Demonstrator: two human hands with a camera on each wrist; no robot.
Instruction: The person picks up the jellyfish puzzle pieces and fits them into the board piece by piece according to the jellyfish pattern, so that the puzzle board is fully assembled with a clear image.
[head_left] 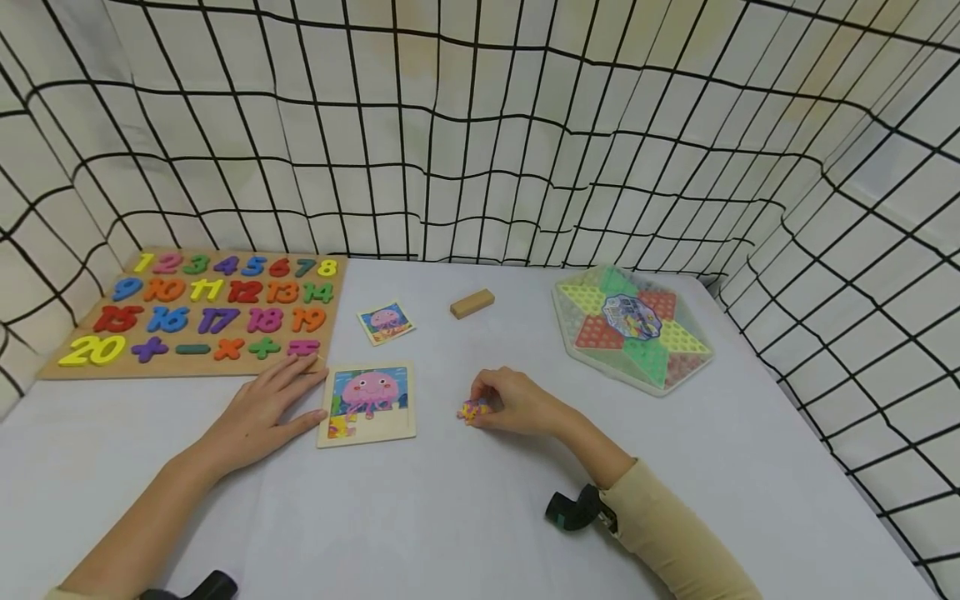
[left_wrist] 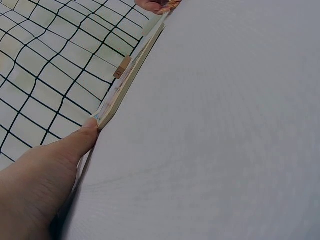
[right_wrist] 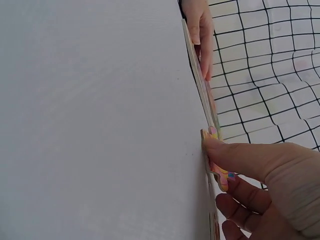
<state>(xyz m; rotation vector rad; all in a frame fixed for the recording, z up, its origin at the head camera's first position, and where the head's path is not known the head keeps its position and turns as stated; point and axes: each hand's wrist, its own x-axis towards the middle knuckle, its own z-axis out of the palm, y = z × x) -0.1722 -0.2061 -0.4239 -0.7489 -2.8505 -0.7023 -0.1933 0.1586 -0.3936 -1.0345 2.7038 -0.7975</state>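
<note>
A square wooden jigsaw board lies on the table with a pink jellyfish picture; its lower part is mostly bare wood. My left hand rests at the board's left side, fingers extended, the thumb touching its edge. The fingertips reach the lower edge of the number board. To the right of the jigsaw, my right hand pinches a pink and yellow puzzle piece between thumb and fingers. In the right wrist view the piece shows a knobbed outline. A small jellyfish picture card lies behind the board.
A wooden number board with coloured numerals and signs lies at the back left. Farther back sits a small wooden block. A clear hexagonal box with coloured triangles is at the back right. Black-grid netting encloses the table's back and sides.
</note>
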